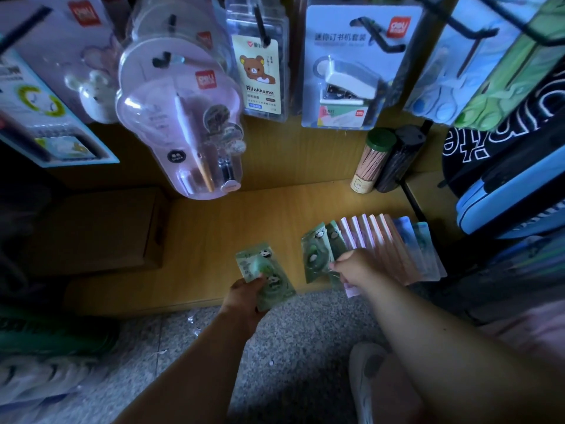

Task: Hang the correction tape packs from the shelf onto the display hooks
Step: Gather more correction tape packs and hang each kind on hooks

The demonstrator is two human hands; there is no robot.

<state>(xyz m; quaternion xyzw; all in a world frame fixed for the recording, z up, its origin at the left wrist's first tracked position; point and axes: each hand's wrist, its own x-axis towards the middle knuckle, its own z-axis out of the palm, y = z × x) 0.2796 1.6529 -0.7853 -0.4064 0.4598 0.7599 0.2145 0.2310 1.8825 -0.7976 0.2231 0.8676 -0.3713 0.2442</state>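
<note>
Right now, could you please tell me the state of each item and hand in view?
Left hand: holds green panda correction tape packs above the shelf edge.
Right hand: pinches a green pack in the row.
Row of pink and blue packs: fanned on the wooden shelf.
Green-lidded pencil tube: upright.
White mini stapler pack: hanging on a hook.

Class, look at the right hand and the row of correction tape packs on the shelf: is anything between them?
Nothing visible. The right hand already touches the green packs at the row's left end, while the left hand holds other green packs.
</note>
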